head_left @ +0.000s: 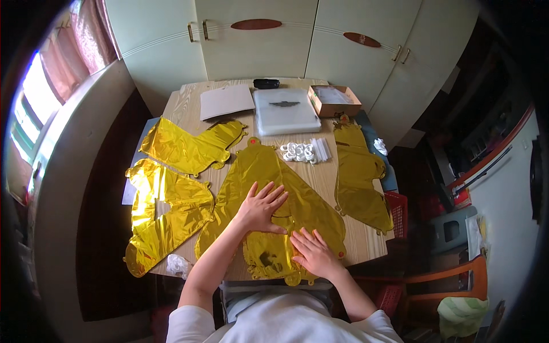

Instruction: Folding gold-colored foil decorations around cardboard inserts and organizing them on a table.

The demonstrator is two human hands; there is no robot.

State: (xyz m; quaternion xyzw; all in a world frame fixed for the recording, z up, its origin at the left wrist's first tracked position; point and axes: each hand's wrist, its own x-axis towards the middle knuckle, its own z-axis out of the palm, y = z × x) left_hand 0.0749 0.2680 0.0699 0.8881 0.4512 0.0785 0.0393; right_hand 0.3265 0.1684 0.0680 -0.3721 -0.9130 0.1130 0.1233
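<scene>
Head view, my left hand (260,207) and right hand (313,251) flat, open on flat gold foil balloon (257,171), light wooden table (189,103), pale green cabinets (257,51) behind.

Both hands lay flat on the gold foil balloon (269,188) and hid the part beneath them. Its lower edge hung over the near rim of the surface (186,100). The small white pieces (297,152) were too small to identify.

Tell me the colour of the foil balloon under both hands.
Shiny gold; the foil balloon lies flat beneath the left hand and right hand, head view.
</scene>
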